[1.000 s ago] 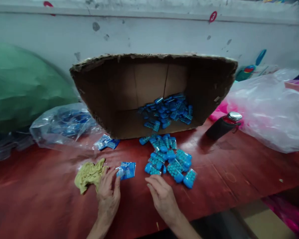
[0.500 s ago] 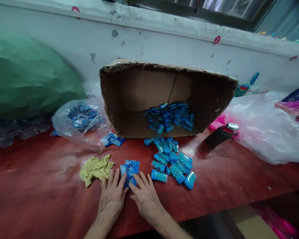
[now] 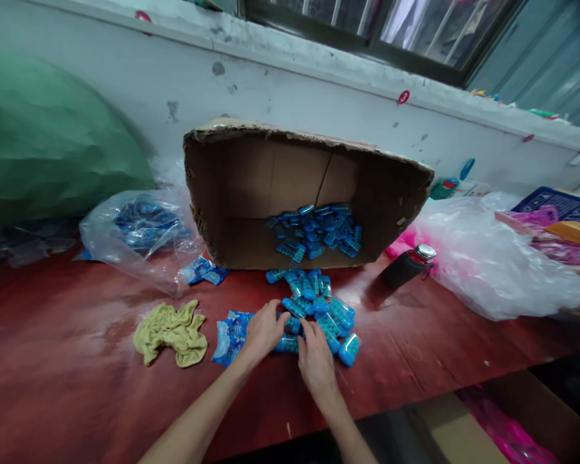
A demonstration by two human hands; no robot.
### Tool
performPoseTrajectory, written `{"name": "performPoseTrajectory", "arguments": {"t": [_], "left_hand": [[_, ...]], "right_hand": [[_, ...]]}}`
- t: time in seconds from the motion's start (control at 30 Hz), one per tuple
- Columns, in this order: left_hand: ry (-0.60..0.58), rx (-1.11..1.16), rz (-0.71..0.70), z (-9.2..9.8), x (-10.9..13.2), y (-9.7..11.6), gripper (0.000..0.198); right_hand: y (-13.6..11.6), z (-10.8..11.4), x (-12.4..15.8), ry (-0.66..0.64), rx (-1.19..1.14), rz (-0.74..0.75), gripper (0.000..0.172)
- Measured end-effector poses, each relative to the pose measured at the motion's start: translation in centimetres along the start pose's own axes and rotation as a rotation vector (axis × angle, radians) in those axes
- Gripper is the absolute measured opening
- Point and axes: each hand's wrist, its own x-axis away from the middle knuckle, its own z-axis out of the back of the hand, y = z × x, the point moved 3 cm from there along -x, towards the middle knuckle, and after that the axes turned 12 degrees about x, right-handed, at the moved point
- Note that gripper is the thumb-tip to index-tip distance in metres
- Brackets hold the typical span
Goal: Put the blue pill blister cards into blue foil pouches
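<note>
Glossy plastic vials (image 3: 341,314), shiny film sachets (image 3: 228,338), rough-edged cardboard box (image 3: 294,171), matt cloth rag (image 3: 167,332), smooth glossy tabletop (image 3: 391,361)

Apparently a workshop
Battered cardboard box (image 3: 294,174), plastic bags (image 3: 488,258) and small blue containers (image 3: 341,312) on a red counter (image 3: 391,361) by a stained wall (image 3: 290,96).

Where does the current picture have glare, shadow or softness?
Head view: pale glare on the red table, right of the loose blue containers; head view: deep shadow inside the cardboard box, dimming the containers within; head view: the green bundle at left looks soft, and the top right corner darkens.
</note>
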Motion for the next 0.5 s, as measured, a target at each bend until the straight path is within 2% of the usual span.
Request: {"name": "performPoseTrajectory", "arguments": {"t": [0.1,0.23,0.37,0.5], "left_hand": [[-0.037,0.111,0.021,-1.3,-2.0,-0.2,0.036],[-0.075,0.302,0.091,-1.6,-2.7,-1.8,0.027],[-0.121,0.532,0.212,-1.1,-2.7,-2.2,0.027],[-0.131,0.751,0.316,-0.5,-2.2,-1.4,0.034]], "right_hand": [[0.3,-0.1,-0.6,-0.007,-0.231,-0.051,0.036],[0.9,0.0,-1.1,-0.001,-0.430,-0.108,0.030],[0.7,-0.3,-1.4,-0.013,-0.534,-0.103,0.023],[-0.2,-0.3,-1.8,0.031,-0.515,-0.020,0.017]]}}
